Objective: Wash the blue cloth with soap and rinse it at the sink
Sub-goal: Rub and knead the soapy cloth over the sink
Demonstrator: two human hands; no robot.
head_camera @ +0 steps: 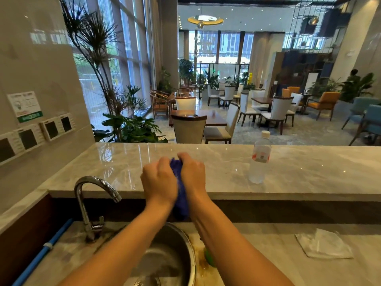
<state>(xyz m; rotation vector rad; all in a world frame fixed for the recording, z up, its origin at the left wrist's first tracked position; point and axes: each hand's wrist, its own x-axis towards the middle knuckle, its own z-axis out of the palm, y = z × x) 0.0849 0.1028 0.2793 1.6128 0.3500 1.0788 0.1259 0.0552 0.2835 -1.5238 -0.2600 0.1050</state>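
Both hands are raised over the round steel sink, with the blue cloth bunched up between them. The left hand has its fingers curled round the left side of the cloth, and the right hand is curled round the right side, so the two fists press close together with only a strip of blue showing between them. The lower end of the cloth hangs down between the wrists, above the far rim of the sink. A chrome tap stands to the left of the sink, its spout arching right. On the raised marble desk beyond the hands, a clear plastic water bottle stands upright, well to the right. Near the right edge, a white cloth lies flat on the lower desk. Something green sits just right of the sink rim, partly hidden by the right forearm.
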